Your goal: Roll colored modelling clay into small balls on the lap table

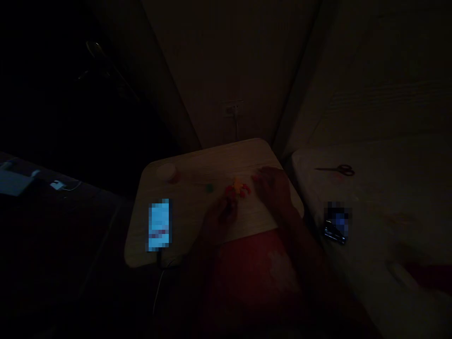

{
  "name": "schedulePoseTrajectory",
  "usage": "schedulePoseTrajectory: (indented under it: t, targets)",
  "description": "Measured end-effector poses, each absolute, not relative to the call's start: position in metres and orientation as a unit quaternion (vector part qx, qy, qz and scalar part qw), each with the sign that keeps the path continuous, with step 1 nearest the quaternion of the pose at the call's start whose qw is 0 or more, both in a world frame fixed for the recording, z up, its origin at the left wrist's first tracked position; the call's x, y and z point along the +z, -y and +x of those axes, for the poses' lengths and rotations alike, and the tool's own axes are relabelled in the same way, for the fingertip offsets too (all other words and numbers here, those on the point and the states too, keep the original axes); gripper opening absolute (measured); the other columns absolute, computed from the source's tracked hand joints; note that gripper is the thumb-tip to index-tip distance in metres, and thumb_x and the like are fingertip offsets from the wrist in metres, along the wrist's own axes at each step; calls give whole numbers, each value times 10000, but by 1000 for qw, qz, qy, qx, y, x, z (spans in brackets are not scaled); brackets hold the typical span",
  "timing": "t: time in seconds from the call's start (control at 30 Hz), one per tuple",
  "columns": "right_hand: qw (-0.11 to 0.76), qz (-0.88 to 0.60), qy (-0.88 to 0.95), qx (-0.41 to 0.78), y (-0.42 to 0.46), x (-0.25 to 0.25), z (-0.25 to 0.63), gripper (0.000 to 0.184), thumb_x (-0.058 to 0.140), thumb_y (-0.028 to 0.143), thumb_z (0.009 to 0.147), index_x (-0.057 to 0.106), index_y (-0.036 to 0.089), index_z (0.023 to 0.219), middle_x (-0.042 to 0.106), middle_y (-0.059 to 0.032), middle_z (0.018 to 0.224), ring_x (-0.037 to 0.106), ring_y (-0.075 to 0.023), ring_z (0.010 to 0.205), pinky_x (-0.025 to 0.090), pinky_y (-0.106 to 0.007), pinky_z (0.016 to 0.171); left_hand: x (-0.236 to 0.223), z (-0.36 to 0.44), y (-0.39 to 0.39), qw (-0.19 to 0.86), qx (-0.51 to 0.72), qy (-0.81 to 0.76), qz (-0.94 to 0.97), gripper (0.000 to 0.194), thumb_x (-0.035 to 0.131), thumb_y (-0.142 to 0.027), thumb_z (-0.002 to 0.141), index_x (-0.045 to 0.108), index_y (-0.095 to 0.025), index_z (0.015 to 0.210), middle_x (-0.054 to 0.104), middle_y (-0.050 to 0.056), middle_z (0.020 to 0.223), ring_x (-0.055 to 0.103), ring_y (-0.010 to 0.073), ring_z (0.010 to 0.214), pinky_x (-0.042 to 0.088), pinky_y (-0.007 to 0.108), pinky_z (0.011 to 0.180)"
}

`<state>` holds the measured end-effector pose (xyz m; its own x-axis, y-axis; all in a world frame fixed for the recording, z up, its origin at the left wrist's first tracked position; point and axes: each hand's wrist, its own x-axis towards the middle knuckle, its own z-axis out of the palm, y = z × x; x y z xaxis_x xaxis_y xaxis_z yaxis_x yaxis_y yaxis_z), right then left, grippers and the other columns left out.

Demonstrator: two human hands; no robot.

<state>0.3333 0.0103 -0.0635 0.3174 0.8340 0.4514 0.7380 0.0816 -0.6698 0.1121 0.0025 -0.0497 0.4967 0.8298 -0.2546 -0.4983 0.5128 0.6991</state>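
A small orange piece (pixel 238 185) with several red pieces (pixel 243 190) around it lies on the small wooden table (pixel 190 165); it looks like a soft, clay-like figure, though the dark hides detail. Just in front of it, my left hand (pixel 221 212) has its fingers curled together, and what they hold, if anything, is in shadow. To the right of the figure, my right hand (pixel 274 188) is closed, with a small red piece (pixel 256 178) showing at its fingertips. A small green piece (pixel 210 188) lies to the left of the figure.
A round tub with a pale lid (pixel 166 172) stands at the table's back left. A lit phone (pixel 158 226) with a cable is near the front left. On the pale surface to the right are scissors (pixel 339 169) and another phone (pixel 335 228). A wall socket (pixel 232 108) is behind.
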Motion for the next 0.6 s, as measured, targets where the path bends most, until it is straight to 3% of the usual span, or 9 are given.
schedulePoseTrajectory:
  t: [0.13, 0.27, 0.47, 0.6]
  targets:
    - [485, -637, 590, 104, 4, -49, 319, 206, 558, 283, 954, 747, 212, 995, 775, -118, 1070, 673, -292, 1046, 492, -442, 988, -49, 121, -1, 825, 398, -286, 281, 350, 793, -454, 754, 551, -201, 749, 431, -40, 668, 309, 59, 448, 240, 238, 429]
    - [530, -581, 595, 170, 14, -40, 293, 182, 567, 289, 959, 739, 228, 950, 777, -98, 1033, 692, -264, 1023, 505, -421, 989, -45, 127, 2, 786, 429, -319, 311, 369, 790, -416, 750, 482, -215, 714, 384, -57, 632, 320, 61, 431, 215, 245, 426]
    - [560, -518, 568, 307, 18, -48, 262, 181, 589, 311, 958, 735, 215, 1002, 766, -78, 1024, 714, -210, 937, 551, -334, 850, -49, 125, 3, 756, 452, -360, 308, 307, 741, -206, 636, 460, -225, 758, 478, -70, 636, 389, 52, 426, 244, 208, 423]
    - [563, -536, 561, 284, 15, -57, 265, 188, 578, 314, 967, 732, 212, 997, 767, -79, 1027, 713, -216, 947, 550, -341, 857, -56, 121, 1, 753, 459, -345, 322, 284, 694, -203, 627, 476, -220, 809, 550, -57, 661, 476, 72, 470, 324, 194, 446]
